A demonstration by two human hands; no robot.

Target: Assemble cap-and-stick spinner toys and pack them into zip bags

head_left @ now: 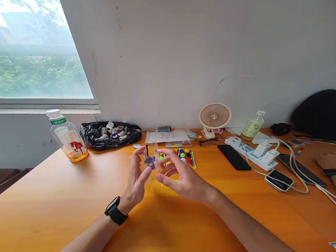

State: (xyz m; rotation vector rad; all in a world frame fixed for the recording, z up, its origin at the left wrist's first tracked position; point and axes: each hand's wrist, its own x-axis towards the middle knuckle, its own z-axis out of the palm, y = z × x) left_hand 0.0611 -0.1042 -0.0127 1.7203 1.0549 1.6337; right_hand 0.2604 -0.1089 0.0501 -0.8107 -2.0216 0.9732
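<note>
My left hand (136, 181), with a black watch on its wrist, grips a small clear plastic piece (156, 164) between thumb and fingers. A blue round part (148, 162) and a short black rod (147, 151) show in or against the clear piece. To its right is my right hand (184, 179), thumb and curled fingers apart, with nothing visible between them. Its fingertips are close to the clear piece; whether they touch it I cannot tell. Behind my right fingers lie several colourful small parts (187, 155) on the wooden table (61, 212), partly hidden.
A large bottle (70, 139) and a black bag of scraps (110, 135) stand at the back left. Behind are papers (167, 136) and a fan (214, 116). On the right lie a phone (233, 157), a power strip (253, 153), cables and another person's hand (335, 163).
</note>
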